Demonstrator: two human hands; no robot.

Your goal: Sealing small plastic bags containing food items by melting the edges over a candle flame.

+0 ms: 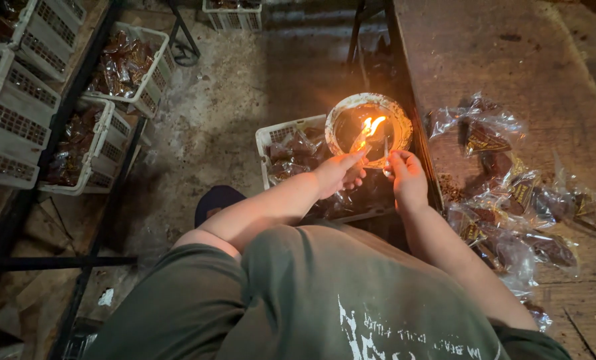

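A small round bowl (396,113) with a burning flame (370,128) stands at the left edge of a wooden table (511,60). Both of my hands are close to the flame. My left hand (339,173) pinches one side of a small clear plastic packet (376,157), its fingertips just below the fire. My right hand (406,177) pinches the packet's other side, holding its edge up to the flame. The packet is mostly hidden by my fingers.
Several clear packets of dark snacks (511,200) lie on the table to the right. A white plastic crate (278,137) with more packets sits on the floor under my arms. More white crates (131,63) stand on metal racks (78,80) at the left.
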